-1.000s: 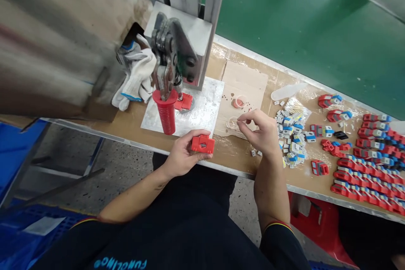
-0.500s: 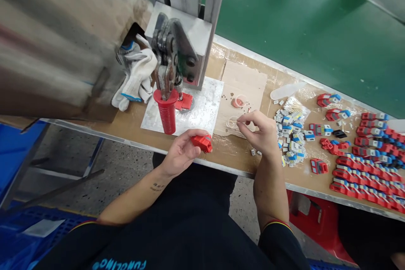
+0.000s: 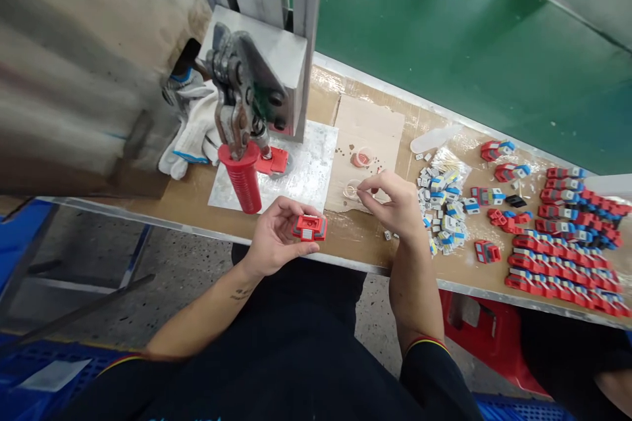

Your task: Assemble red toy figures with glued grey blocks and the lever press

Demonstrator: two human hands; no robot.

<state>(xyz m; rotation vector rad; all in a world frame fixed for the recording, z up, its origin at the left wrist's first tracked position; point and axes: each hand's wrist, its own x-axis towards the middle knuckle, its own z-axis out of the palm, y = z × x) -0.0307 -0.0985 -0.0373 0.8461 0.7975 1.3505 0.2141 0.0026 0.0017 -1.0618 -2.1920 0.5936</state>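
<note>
Although the red plastic housing (image 3: pixel 309 227) is small and looks rigid and light, it is judged smooth enough to slip, so the sound hold is across its two outer side walls, clear of the pale inset on its upper face. The left hand (image 3: pixel 273 235) has it so: fingers closed around the piece, thumb on the near edge, held just above the front edge of the counter (image 3: pixel 345 243). From the palm, the housing sits at about 2 o'clock, at the fingertips.

The right hand (image 3: pixel 392 205) is closed in a pinch, thumb against forefinger, over a small clear ring (image 3: pixel 351 190) lying on the cardboard sheet (image 3: pixel 372 128); what the pinch itself holds is too small to tell. The ring appears thin and flexible, best taken at its rim with fingertips only. It lies at about 9 o'clock of the right hand, touching or just beside the fingertips, and at about 1 o'clock of the housing, near it.

A toggle press with a red ribbed handle (image 3: pixel 241 177) stands at 11 o'clock of the left hand. A heap of small blue and grey parts (image 3: pixel 442 200) lies at 3 o'clock of the right hand; rows of finished red assemblies (image 3: pixel 567 263) lie farther right.
</note>
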